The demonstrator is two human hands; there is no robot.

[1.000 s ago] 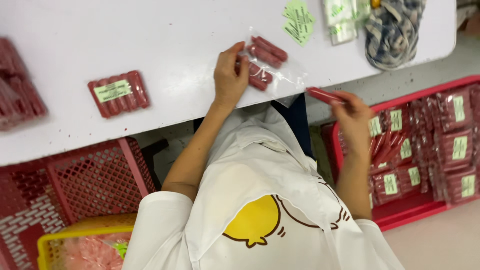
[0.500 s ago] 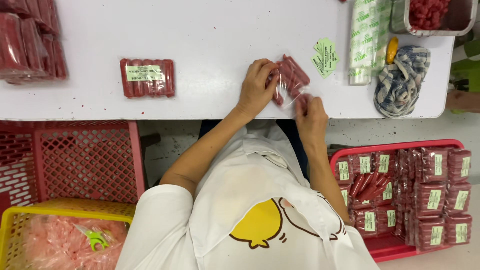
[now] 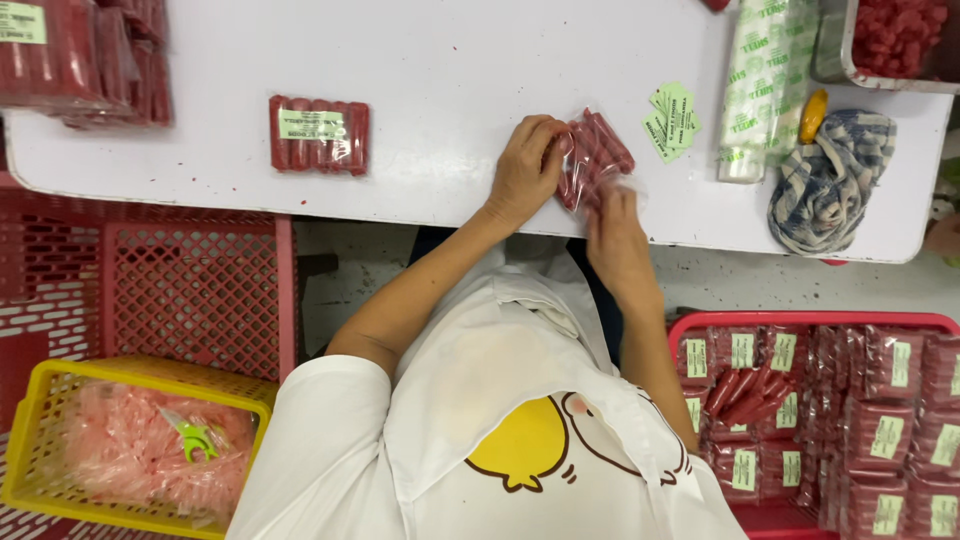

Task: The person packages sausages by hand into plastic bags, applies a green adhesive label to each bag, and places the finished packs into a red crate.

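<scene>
A clear plastic bag of red sausages [image 3: 595, 155] lies at the near edge of the white table [image 3: 430, 90]. My left hand [image 3: 527, 170] grips the bag's left side. My right hand [image 3: 612, 235] holds the bag's near open end, fingers pinched at the plastic. A finished pack of sausages with a green label [image 3: 318, 134] lies to the left on the table, apart from both hands. Loose green labels [image 3: 672, 120] sit just right of the bag.
A stack of sealed packs [image 3: 85, 60] sits far left. A roll of bags [image 3: 765, 85], a checked cloth [image 3: 830, 180] and a metal tray of red meat [image 3: 895, 40] stand at right. A red crate of labelled packs [image 3: 850, 420] is lower right; a yellow basket [image 3: 130, 450] and red crates are lower left.
My right hand brought a single sausage from beside the red crate up to the bag and now holds the bag's open end. The left hand closed onto the bag's side.
</scene>
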